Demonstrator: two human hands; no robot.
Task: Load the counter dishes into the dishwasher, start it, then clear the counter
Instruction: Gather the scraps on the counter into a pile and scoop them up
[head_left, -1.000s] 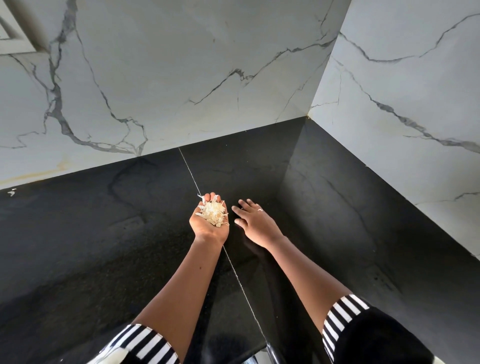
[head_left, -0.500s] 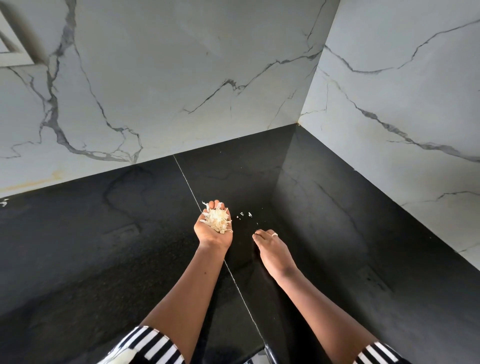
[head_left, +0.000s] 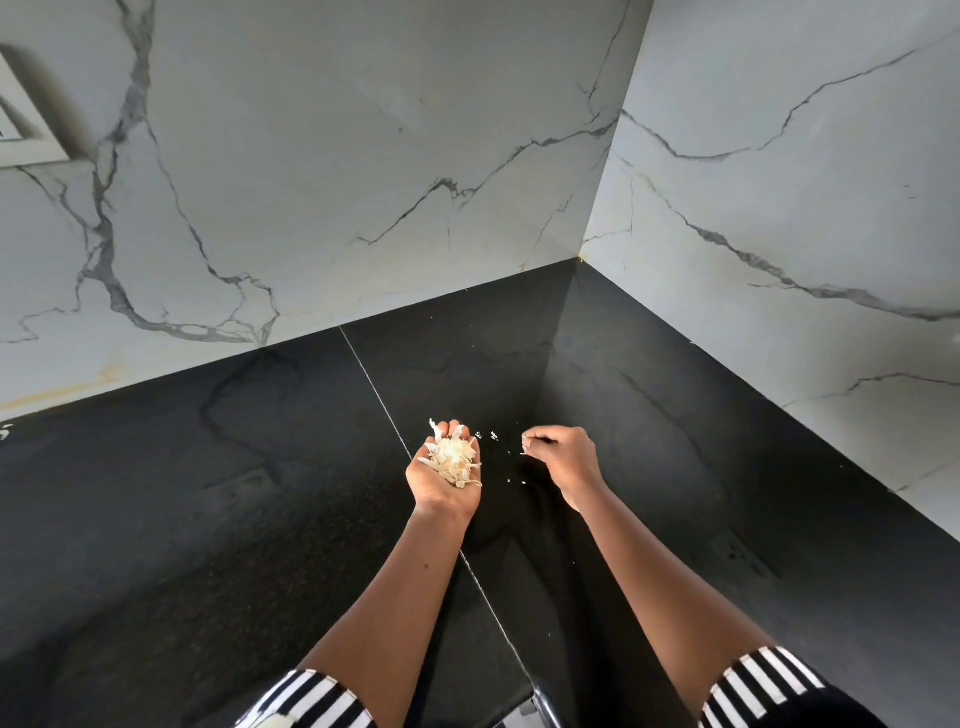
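While left hand (head_left: 444, 480) cups pale scraps (head_left: 453, 460) palm-up, right hand (head_left: 563, 457) pinches stray scrap (head_left: 524, 449) over black counter (head_left: 208, 519).

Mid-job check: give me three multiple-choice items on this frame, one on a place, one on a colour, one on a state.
1. Where does the heap of pale scraps lie?
A. on the counter
B. in the cupped palm of the left hand
C. in a bowl

2. What colour is the counter?
A. black
B. white
C. wood brown

3. What is the right hand doing?
A. lying flat on the counter
B. gripping a cloth
C. pinching a single scrap

Answers: 1 B, the heap fills the upturned palm. 2 A, the slab is black below the white marble walls. 3 C, its curled fingertips hold one pale bit above the counter.
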